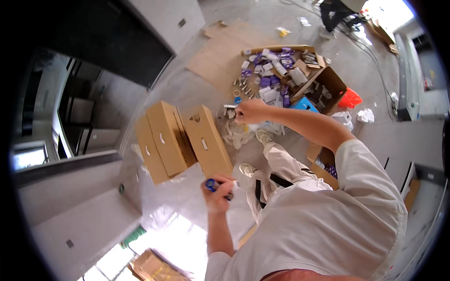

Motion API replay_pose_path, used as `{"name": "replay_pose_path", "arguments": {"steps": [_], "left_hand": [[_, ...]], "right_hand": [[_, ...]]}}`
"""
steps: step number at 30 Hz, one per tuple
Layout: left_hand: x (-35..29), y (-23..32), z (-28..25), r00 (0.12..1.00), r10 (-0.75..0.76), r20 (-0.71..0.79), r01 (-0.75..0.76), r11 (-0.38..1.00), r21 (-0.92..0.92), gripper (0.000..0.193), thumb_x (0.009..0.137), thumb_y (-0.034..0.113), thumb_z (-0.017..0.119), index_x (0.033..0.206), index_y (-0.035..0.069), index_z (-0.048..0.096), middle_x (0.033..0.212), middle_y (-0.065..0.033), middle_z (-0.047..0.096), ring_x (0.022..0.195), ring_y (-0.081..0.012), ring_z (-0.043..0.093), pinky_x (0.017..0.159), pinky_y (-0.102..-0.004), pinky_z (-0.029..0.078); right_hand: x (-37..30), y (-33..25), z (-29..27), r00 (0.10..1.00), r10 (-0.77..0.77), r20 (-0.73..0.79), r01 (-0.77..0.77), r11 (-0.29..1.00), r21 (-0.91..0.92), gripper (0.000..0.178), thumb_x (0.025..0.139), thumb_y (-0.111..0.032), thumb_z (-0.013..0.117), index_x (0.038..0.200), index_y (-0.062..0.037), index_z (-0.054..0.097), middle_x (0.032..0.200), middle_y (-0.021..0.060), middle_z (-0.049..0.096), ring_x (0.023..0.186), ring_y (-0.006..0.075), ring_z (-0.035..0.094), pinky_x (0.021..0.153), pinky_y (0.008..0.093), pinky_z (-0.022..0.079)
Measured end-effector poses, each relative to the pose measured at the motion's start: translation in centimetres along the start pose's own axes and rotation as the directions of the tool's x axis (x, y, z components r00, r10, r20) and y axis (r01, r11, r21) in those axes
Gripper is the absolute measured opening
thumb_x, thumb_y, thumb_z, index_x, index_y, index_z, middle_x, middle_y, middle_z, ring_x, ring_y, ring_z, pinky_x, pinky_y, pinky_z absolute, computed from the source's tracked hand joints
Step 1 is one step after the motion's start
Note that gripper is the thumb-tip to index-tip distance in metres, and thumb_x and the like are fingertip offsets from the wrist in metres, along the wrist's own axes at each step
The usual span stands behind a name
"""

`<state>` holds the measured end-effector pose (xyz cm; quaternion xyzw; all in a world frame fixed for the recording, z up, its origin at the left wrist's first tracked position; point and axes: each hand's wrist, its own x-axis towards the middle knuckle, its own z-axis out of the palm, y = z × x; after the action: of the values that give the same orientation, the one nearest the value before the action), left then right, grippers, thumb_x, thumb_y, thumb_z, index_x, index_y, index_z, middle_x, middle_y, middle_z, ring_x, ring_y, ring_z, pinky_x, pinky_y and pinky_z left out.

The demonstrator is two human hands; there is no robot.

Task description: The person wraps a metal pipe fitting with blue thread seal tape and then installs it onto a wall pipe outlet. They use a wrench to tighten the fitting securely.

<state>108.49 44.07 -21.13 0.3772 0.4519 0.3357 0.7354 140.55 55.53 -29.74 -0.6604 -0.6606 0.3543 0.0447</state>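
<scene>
My left hand is closed around a dark-blue, round-ended object; its exact kind is hard to make out. A small white tip shows beside its fingertips. My right hand reaches out over the floor, its fingers closed at a small white-and-grey piece. Whether that piece is gripped or only touched is unclear. Below that hand lies crumpled clear plastic. Nearest to my left hand stands a tall brown cardboard carton with a handle slot.
More brown cartons stand at left. Beyond my right hand, purple and white small boxes are heaped beside an open cardboard box. An orange-red bag lies at right. Flat cardboard covers floor farther off; a cable runs at upper right.
</scene>
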Motion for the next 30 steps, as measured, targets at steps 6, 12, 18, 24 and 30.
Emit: {"name": "replay_pose_path", "arguments": {"steps": [6,12,18,24,30], "left_hand": [[2.2,-0.8,-0.9,0.912,-0.029,-0.409,0.103,0.982,0.160,0.006,0.073,0.003,0.066,0.078,0.001,0.063,0.084,-0.0170,0.069,0.060,-0.0165,0.056,0.056,-0.0281,0.046],[4.1,-9.8,1.8,0.794,-0.297,-0.531,0.379,0.924,0.049,0.004,0.076,0.000,0.063,0.080,0.000,0.062,0.084,-0.0160,0.067,0.076,-0.0202,0.064,0.063,-0.0307,0.050],[7.2,-18.9,3.4,0.669,-0.487,-0.562,0.508,0.851,-0.133,0.005,0.075,-0.006,0.067,0.078,-0.002,0.065,0.087,-0.0182,0.072,0.068,-0.0191,0.066,0.058,-0.0270,0.052],[8.9,-23.3,0.4,0.464,-0.651,-0.601,0.621,0.723,-0.304,0.009,0.069,-0.004,0.064,0.077,-0.001,0.061,0.086,-0.0205,0.069,0.082,-0.0296,0.068,0.079,-0.0356,0.053],[8.8,-25.9,-1.6,0.370,-0.701,-0.610,0.669,0.656,-0.348,0.007,0.071,-0.005,0.067,0.076,-0.002,0.063,0.085,-0.0173,0.070,0.069,-0.0201,0.065,0.063,-0.0287,0.052]], "right_hand": [[3.4,13.6,18.7,0.739,0.413,0.533,-0.672,0.383,0.634,0.034,0.095,-0.040,0.068,0.088,-0.0071,0.070,0.075,0.0081,0.063,0.068,0.0197,0.066,0.055,0.0406,0.049],[8.4,22.5,34.7,0.540,0.620,0.569,-0.732,0.012,0.682,0.028,0.097,-0.033,0.068,0.088,-0.0064,0.070,0.080,0.0084,0.066,0.067,0.0250,0.068,0.054,0.0389,0.050],[20.1,30.6,41.9,0.800,0.553,0.232,-0.585,0.636,0.504,0.044,0.104,-0.045,0.058,0.100,-0.0041,0.074,0.098,0.0155,0.076,0.096,0.0350,0.070,0.085,0.0446,0.054],[27.1,37.4,49.9,0.738,0.484,0.470,-0.669,0.429,0.608,0.038,0.098,-0.040,0.068,0.115,-0.0070,0.072,0.114,0.0163,0.070,0.105,0.0336,0.067,0.089,0.0421,0.055],[30.3,40.2,49.8,0.639,0.760,0.116,-0.558,0.354,0.751,0.059,0.089,-0.031,0.078,0.137,-0.0018,0.058,0.116,0.0131,0.068,0.101,0.0261,0.067,0.089,0.0387,0.055]]}}
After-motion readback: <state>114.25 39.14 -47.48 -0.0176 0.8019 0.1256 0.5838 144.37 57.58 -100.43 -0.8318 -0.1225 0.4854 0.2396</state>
